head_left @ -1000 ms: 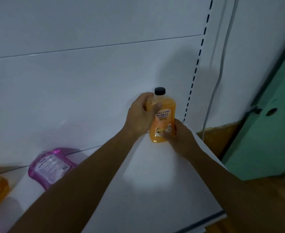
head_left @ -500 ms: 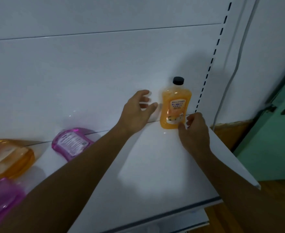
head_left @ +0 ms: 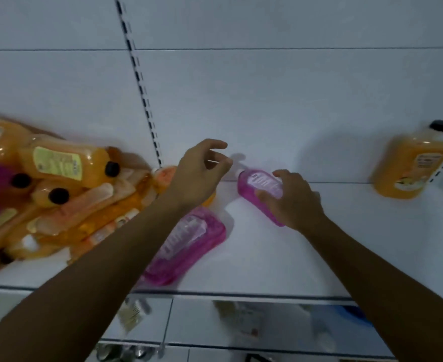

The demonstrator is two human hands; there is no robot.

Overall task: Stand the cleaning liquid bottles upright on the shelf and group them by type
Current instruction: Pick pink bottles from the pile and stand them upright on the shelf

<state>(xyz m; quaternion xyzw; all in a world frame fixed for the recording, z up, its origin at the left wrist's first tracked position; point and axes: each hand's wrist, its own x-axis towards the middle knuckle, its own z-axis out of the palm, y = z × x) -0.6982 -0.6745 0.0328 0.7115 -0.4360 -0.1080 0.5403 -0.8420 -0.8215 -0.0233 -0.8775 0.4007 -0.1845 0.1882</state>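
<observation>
An orange bottle [head_left: 414, 163] with a black cap stands upright at the far right of the white shelf [head_left: 306, 257]. My right hand [head_left: 293, 199] grips a pink bottle [head_left: 257, 186] that lies on the shelf, its cap toward the back wall. My left hand [head_left: 199, 173] hovers just left of it, fingers loosely curled and holding nothing. A second pink bottle [head_left: 186, 244] lies flat under my left forearm. A heap of orange bottles [head_left: 58, 194] with a few pink ones lies tumbled at the left.
A slotted upright [head_left: 139, 82] runs down the white back panel. Below the shelf edge a lower shelf [head_left: 241, 322] holds blurred items. The stretch of shelf between my right hand and the upright orange bottle is bare.
Both hands have left the upright orange bottle and moved left along the shelf. My right hand has taken hold of a lying pink bottle. The view has swung left, revealing the heap.
</observation>
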